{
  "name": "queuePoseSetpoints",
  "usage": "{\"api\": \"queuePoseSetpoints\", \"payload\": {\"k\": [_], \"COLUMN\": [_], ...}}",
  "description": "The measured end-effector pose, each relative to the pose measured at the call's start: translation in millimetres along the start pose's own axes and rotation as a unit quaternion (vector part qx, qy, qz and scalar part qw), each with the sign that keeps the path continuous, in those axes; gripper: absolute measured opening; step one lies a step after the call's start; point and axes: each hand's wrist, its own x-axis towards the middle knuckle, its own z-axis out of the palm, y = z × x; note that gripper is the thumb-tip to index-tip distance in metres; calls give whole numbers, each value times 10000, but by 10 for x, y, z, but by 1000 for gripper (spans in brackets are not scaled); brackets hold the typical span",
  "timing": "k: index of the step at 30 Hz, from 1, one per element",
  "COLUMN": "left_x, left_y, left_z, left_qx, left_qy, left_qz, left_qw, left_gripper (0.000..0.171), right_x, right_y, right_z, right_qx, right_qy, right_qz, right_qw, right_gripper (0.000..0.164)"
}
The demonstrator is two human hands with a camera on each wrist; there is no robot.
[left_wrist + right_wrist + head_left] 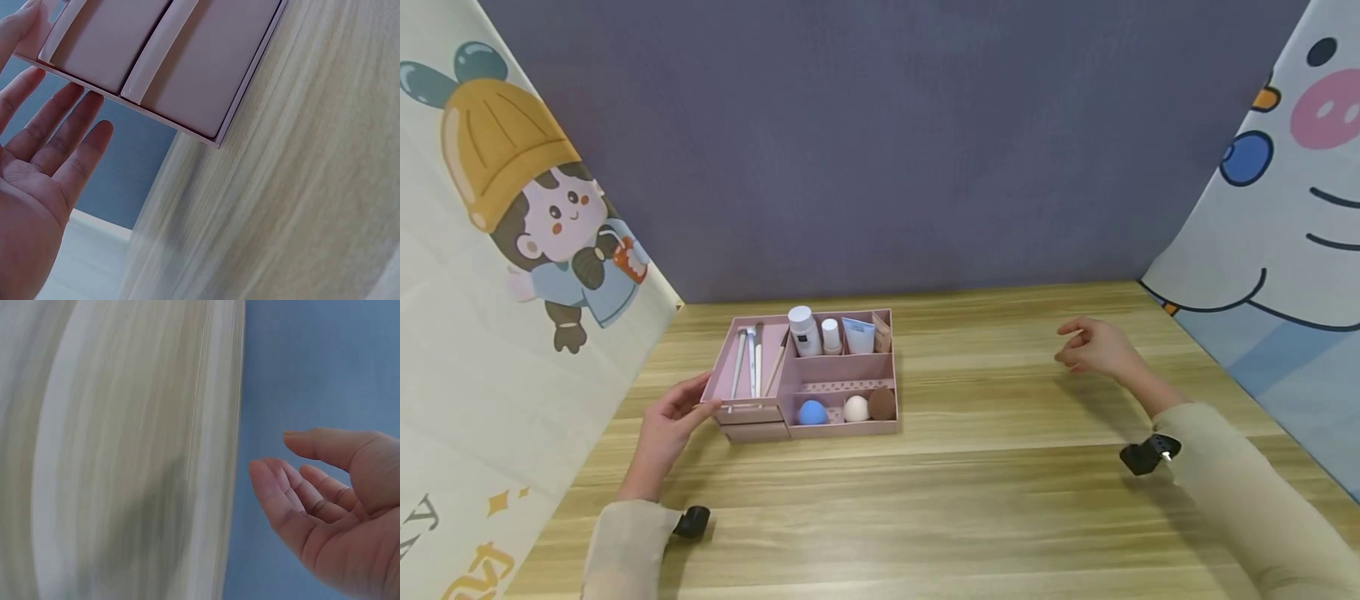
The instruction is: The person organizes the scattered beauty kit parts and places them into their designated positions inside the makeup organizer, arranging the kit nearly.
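A pink makeup organizer [842, 368] stands on the table, left of centre. My left hand [673, 421] is at its front left corner, the thumb by the front edge. In the left wrist view the left hand [47, 169] has its fingers nearly straight, tips at the side wall beside two drawers [194, 69]. Several makeup brushes [752, 358] lie in the top left tray. A white bottle [805, 333], a small white-capped bottle [831, 335] and a pale blue tube [859, 335] stand at the back. My right hand [1097, 346] hovers over the table, loosely curled and holding nothing.
Blue [812, 413], cream [856, 408] and brown [882, 404] makeup sponges sit in the front compartments. A tan item [882, 335] stands in the back right one. The wooden table [970, 500] meets a grey-blue backdrop [910, 150], with printed cloth on both sides.
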Motion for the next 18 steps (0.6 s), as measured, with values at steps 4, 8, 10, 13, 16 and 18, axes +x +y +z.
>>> {"api": "queuePoseSetpoints", "payload": {"k": [4, 8, 10, 13, 16, 18], "left_x": [-4, 0, -1, -2, 1, 5], "left_y": [22, 31, 28, 27, 32, 38], "left_z": [14, 22, 20, 14, 11, 13], "left_qx": [116, 156, 163, 171, 196, 190], "left_qy": [-9, -3, 6, 25, 33, 37], "left_qz": [-38, -54, -70, -94, -109, -119], "left_qw": [9999, 9999, 9998, 9998, 9997, 9997], "left_gripper": [45, 45, 45, 45, 45, 45], "right_x": [-90, -193, -230, -270, -304, -325], "right_y": [182, 368, 463, 598, 709, 768], "right_z": [-167, -344, -421, -523, -605, -645], "right_qx": [-130, -132, -123, -192, -290, -317], "right_qy": [40, 70, 87, 60, -29, -105], "right_qz": [148, 374, 481, 613, 788, 945], "right_qw": [9998, 9992, 9987, 9979, 9965, 9950], "right_gripper": [56, 60, 61, 62, 64, 65]}}
